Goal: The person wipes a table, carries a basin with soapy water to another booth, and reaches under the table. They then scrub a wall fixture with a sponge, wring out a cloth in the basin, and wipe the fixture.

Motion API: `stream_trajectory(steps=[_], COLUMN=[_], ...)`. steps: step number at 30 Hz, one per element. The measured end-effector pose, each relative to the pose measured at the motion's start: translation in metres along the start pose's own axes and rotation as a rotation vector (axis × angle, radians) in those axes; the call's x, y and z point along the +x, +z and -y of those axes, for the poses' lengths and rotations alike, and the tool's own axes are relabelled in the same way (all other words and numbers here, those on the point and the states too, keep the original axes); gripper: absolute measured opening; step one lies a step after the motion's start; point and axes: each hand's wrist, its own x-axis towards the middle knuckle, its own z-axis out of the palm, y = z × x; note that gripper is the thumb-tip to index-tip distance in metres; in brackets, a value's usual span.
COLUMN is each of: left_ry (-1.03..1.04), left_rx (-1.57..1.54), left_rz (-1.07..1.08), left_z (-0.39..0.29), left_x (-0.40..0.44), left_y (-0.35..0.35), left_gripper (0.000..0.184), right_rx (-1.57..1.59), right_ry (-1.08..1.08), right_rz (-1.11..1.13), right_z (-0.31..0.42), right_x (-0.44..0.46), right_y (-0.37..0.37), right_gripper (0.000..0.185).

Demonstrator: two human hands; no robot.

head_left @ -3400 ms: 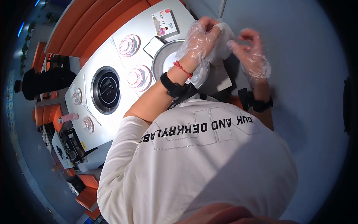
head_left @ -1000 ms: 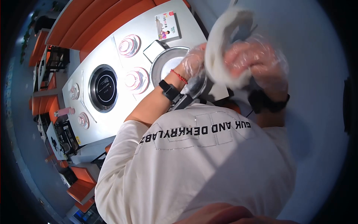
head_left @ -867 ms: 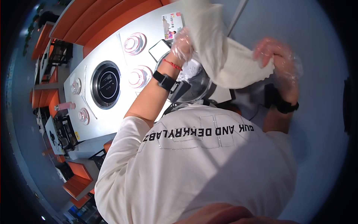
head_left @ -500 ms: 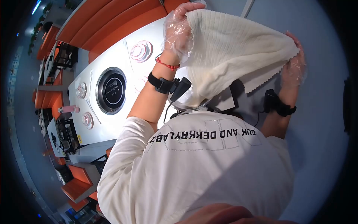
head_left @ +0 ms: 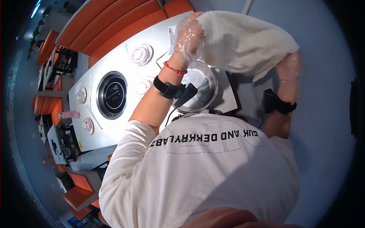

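Observation:
A white cloth (head_left: 247,41), ribbed and with a zigzag-cut edge in the earlier frame, hangs stretched between my two hands. My left hand (head_left: 190,36), in a clear plastic glove, is closed on its upper left corner above the table. Closed on the opposite side is my right hand (head_left: 289,70), also gloved and slightly blurred, out beyond the table's edge. Below and left of the cloth, a shiny metal basin (head_left: 214,91) stands on the table corner, with something greyish inside that I cannot make out. My left forearm partly covers the basin.
The white table (head_left: 125,140) carries a round black cooktop (head_left: 114,95), several pink-and-white dish sets, including one stack (head_left: 142,55), and a pink bottle (head_left: 69,114). An orange bench (head_left: 114,30) runs along the far side. Orange chairs (head_left: 80,186) stand at left.
The cloth has lifted off the basin, uncovering it, and looks more bunched. My left hand has moved right and slightly down; my right hand has come lower and a little left.

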Motion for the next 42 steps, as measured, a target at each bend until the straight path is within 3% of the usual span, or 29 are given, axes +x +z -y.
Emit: stream_trajectory(steps=[3, 5, 8, 9, 10, 12, 13, 16, 18, 20, 21, 24, 25, 28, 34, 37, 40, 42], left_ry=[-0.095, -0.017, 0.125, 0.121, 0.119, -0.22, -0.053, -0.125, -0.145, -0.078, -0.158, -0.358, -0.347, -0.439, -0.332, -0.505, -0.542, -0.529], left_rx=[0.041, 0.028, 0.121, 0.167, 0.214, -0.054, 0.016, -0.03, 0.04, 0.158, 0.104, 0.175, 0.125, -0.007, 0.038, 0.065, 0.117, 0.002], left_rz=[0.128, 0.216, 0.322, 0.36, 0.398, 0.421, 0.45, 0.474, 0.283, 0.078, 0.126, 0.394, 0.38, 0.261, 0.199, 0.224, 0.297, 0.186], left_z=[-0.017, -0.008, -0.016, -0.022, -0.029, -0.042, -0.038, -0.024, -0.028, -0.019, -0.012, -0.027, -0.021, -0.028, -0.006, 0.021, 0.038, 0.054], left_x=[-0.007, -0.014, -0.027, -0.028, -0.029, -0.038, -0.041, -0.039, -0.04, -0.04, -0.038, -0.045, -0.049, -0.049, -0.051, -0.049, -0.054, -0.06], left_y=[0.034, 0.052, 0.067, 0.068, 0.069, 0.085, 0.087, 0.086, 0.084, 0.085, 0.087, 0.095, 0.099, 0.102, 0.102, 0.094, 0.082, 0.057], left_gripper=[0.034, 0.041, 0.046, 0.045, 0.045, 0.042, 0.04, 0.042, 0.048, 0.052, 0.059, 0.056, 0.049, 0.042, 0.036, 0.035, 0.036, 0.037], right_rx=[0.069, 0.021, -0.371, -0.402, -0.56, -0.75, -0.781, -0.518, -0.34, -0.372, -0.412, -0.458, -0.461, -0.429, -0.414, -0.576, -0.663, -0.738], right_ry=[0.104, 0.168, -0.056, -0.043, -0.056, -0.055, -0.039, 0.07, 0.162, 0.146, 0.11, 0.06, 0.051, 0.001, 0.204, 0.305, 0.528, 0.458], right_rz=[0.14, 0.405, 0.51, 0.569, 0.483, 0.298, 0.204, 0.004, -0.027, -0.041, -0.045, -0.11, -0.141, -0.114, 0.083, 0.28, 0.298, 0.231], right_z=[-0.016, -0.035, -0.026, -0.023, -0.023, -0.028, -0.031, -0.031, -0.017, -0.013, -0.014, -0.032, -0.039, -0.039, -0.029, -0.026, -0.036, -0.048], right_x=[-0.01, -0.024, -0.08, -0.075, -0.075, -0.076, -0.074, -0.063, -0.069, -0.073, -0.073, -0.067, -0.065, -0.07, -0.073, -0.084, -0.074, -0.069], right_y=[0.002, 0.006, 0.067, 0.058, 0.056, 0.048, 0.043, 0.029, 0.033, 0.03, 0.029, 0.024, 0.022, 0.028, 0.014, 0.008, -0.026, -0.039], right_gripper=[0.041, 0.041, 0.051, 0.067, 0.063, 0.053, 0.047, 0.031, 0.025, 0.031, 0.031, 0.032, 0.033, 0.035, 0.035, 0.037, 0.043, 0.047])
